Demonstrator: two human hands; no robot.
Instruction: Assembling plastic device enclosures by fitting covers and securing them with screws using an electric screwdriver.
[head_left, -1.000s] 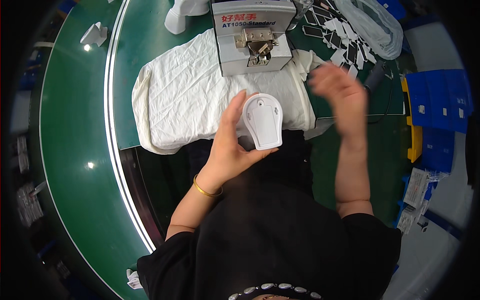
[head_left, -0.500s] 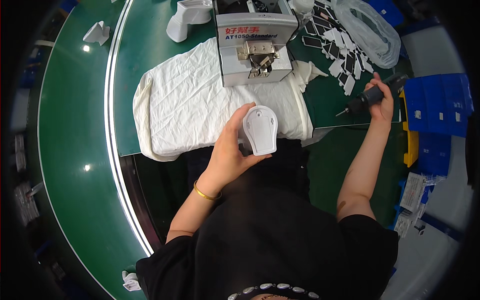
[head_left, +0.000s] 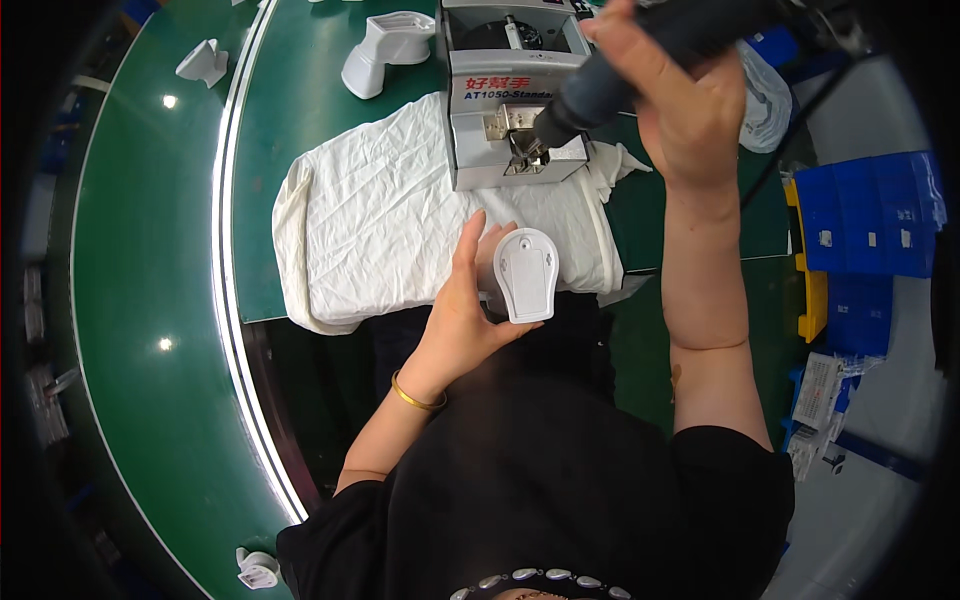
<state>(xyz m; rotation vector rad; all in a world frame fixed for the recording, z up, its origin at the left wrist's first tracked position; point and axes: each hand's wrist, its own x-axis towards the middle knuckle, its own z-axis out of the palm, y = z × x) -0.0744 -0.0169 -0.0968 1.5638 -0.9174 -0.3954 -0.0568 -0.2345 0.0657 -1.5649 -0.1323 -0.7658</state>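
Observation:
My left hand [head_left: 462, 305] grips a white plastic housing [head_left: 527, 278], thumb and fingers round its sides. Its rounded face, recessed with small holes, points up at me. Raised at the right, my right hand [head_left: 692, 125] is wrapped round a dark electric screwdriver [head_left: 590, 98]. The tool slants down to the left, with its tip at the metal pick-up slot of a grey screw feeder [head_left: 478, 150]. Whether a screw sits on the bit is too small to tell.
A white cloth [head_left: 370, 210] covers the bench edge before the feeder. Other white housings [head_left: 385, 50] stand on the green surface, one at far left [head_left: 203, 63]. At right are a clear plastic bag [head_left: 768, 110] and blue bins [head_left: 865, 215]; a cable hangs from the screwdriver.
My right hand has brought the screwdriver up and left from the bench's right side to the feeder. My left hand still holds the housing, almost in place. The view has shifted slightly.

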